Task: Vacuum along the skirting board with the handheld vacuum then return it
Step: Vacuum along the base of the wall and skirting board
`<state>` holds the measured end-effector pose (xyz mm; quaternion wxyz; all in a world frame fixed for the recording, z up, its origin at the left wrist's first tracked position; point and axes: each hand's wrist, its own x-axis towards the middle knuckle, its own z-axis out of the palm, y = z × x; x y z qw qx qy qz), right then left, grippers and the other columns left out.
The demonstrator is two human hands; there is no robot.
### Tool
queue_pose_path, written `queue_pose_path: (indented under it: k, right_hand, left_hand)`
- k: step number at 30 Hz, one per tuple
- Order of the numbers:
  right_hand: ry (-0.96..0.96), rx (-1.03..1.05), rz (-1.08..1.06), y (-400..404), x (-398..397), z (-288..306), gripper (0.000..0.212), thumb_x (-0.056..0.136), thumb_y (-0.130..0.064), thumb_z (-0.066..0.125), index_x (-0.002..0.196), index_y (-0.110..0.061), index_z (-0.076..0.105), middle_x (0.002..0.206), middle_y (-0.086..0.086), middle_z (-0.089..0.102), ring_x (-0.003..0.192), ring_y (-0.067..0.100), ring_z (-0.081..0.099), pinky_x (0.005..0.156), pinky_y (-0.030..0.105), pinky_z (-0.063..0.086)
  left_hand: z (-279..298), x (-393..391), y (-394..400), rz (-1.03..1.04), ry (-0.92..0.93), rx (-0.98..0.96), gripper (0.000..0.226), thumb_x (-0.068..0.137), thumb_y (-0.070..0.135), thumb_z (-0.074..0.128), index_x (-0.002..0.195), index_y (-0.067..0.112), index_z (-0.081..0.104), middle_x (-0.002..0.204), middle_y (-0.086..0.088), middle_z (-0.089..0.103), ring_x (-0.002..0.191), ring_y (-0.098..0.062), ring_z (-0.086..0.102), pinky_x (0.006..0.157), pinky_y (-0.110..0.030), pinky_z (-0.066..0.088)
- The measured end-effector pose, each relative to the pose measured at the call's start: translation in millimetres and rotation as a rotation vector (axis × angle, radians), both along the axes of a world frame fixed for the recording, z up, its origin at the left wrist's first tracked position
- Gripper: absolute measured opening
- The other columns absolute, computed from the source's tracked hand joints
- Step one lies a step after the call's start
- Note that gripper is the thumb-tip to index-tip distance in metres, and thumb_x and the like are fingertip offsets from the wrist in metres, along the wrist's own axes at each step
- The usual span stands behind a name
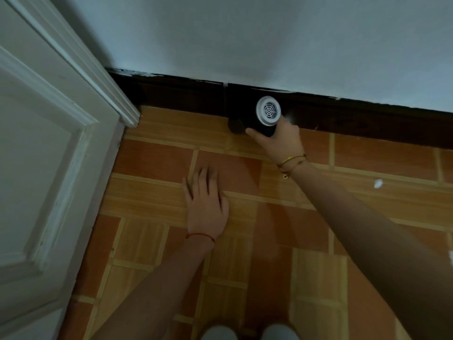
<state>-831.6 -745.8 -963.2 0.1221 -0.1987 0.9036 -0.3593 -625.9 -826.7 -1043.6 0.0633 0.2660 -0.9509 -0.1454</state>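
- Right hand (pixel 278 136) grips the black handheld vacuum (pixel 263 119), its white vented end facing up, against the dark skirting board (pixel 186 94).
- Left hand (pixel 206 202) rests flat on the tiled floor (pixel 152 158).
- White door (pixel 46 143) at left.

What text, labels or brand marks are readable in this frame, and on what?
None readable.
Handheld vacuum: white grille end cap and dark body show no lettering; any marking is too dark or blurred to tell.
Door, skirting board, floor tiles: no text.
Wrist bands on the right hand and left hand: no writing visible.
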Motion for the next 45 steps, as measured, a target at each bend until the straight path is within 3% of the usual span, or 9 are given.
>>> queue_pose_path:
  k: [9, 15, 21, 25, 27, 31, 36, 41, 45]
  right_hand:
    - [-0.026, 0.104, -0.278, 85, -6, 16, 0.068, 0.075, -0.053, 0.070, 0.125, -0.011, 0.053, 0.116, 0.010, 0.065, 0.109, 0.025, 0.060, 0.086, 0.035, 0.051]
    - [0.013, 0.207, -0.317, 96, 3, 23, 0.072, 0.076, -0.058, 0.066, 0.132, -0.018, 0.046, 0.114, 0.012, 0.066, 0.103, 0.031, 0.063, 0.083, 0.046, 0.055]
    - [-0.060, 0.222, -0.221, 124, 5, 30, 0.061, 0.077, -0.050, 0.070, 0.124, -0.015, 0.054, 0.113, 0.007, 0.068, 0.106, 0.023, 0.062, 0.085, 0.026, 0.048]
    - [-0.010, 0.353, -0.273, 155, 12, 33, 0.069, 0.077, -0.056, 0.066, 0.131, -0.019, 0.044, 0.111, 0.008, 0.067, 0.100, 0.028, 0.063, 0.083, 0.043, 0.055]
    - [-0.023, 0.334, -0.259, 167, 14, 33, 0.070, 0.076, -0.057, 0.066, 0.131, -0.018, 0.045, 0.107, 0.003, 0.068, 0.097, 0.024, 0.063, 0.082, 0.039, 0.055]
    - [-0.078, 0.304, -0.233, 177, 8, 44, 0.051, 0.080, -0.043, 0.070, 0.117, -0.012, 0.057, 0.085, -0.005, 0.061, 0.075, 0.013, 0.057, 0.074, 0.026, 0.050]
    - [-0.069, 0.394, -0.236, 193, -2, 48, 0.063, 0.076, -0.053, 0.068, 0.125, -0.017, 0.051, 0.109, 0.006, 0.067, 0.101, 0.024, 0.061, 0.085, 0.036, 0.052]
    - [-0.099, 0.403, -0.101, 204, -15, 49, 0.061, 0.076, -0.054, 0.068, 0.122, -0.016, 0.052, 0.104, 0.003, 0.067, 0.083, 0.016, 0.061, 0.079, 0.029, 0.051]
    - [-0.037, 0.358, -0.147, 212, -29, 36, 0.066, 0.075, -0.057, 0.067, 0.126, -0.018, 0.050, 0.111, 0.005, 0.068, 0.102, 0.024, 0.063, 0.086, 0.041, 0.054]
  left_hand:
    - [-3, 2, -1, -0.041, -0.021, -0.016, 0.057, 0.097, 0.029, 0.028, 0.149, 0.008, 0.036, 0.156, -0.014, 0.036, 0.150, -0.029, 0.023, 0.120, -0.063, 0.009]
    - [10, -8, 22, -0.246, 0.015, 0.041, 0.055, 0.095, 0.025, 0.026, 0.148, 0.012, 0.039, 0.155, -0.009, 0.038, 0.149, -0.024, 0.025, 0.121, -0.060, 0.010]
    - [7, -31, 54, -0.384, 0.009, 0.095, 0.058, 0.093, 0.026, 0.028, 0.149, 0.012, 0.037, 0.156, -0.009, 0.036, 0.148, -0.024, 0.026, 0.122, -0.059, 0.009]
    - [2, -44, 75, -0.416, 0.006, 0.129, 0.057, 0.094, 0.027, 0.028, 0.149, 0.013, 0.037, 0.155, -0.008, 0.037, 0.148, -0.023, 0.025, 0.121, -0.061, 0.009]
    - [1, -48, 83, -0.432, -0.006, 0.119, 0.057, 0.096, 0.028, 0.028, 0.149, 0.013, 0.037, 0.156, -0.006, 0.036, 0.148, -0.022, 0.024, 0.121, -0.063, 0.009]
    - [6, -53, 90, -0.488, -0.028, 0.080, 0.058, 0.094, 0.030, 0.027, 0.149, 0.012, 0.038, 0.156, -0.007, 0.036, 0.149, -0.024, 0.023, 0.120, -0.064, 0.009]
    - [14, -63, 95, -0.531, -0.033, 0.070, 0.056, 0.098, 0.030, 0.028, 0.150, 0.012, 0.036, 0.158, -0.008, 0.033, 0.150, -0.023, 0.023, 0.122, -0.061, 0.005]
    - [13, -73, 108, -0.464, -0.059, 0.054, 0.057, 0.098, 0.032, 0.023, 0.149, 0.011, 0.037, 0.155, -0.010, 0.038, 0.147, -0.025, 0.029, 0.121, -0.062, 0.007]
    - [5, -73, 122, -0.412, -0.068, 0.012, 0.056, 0.098, 0.030, 0.025, 0.148, 0.011, 0.039, 0.153, -0.011, 0.039, 0.147, -0.027, 0.029, 0.118, -0.064, 0.013]
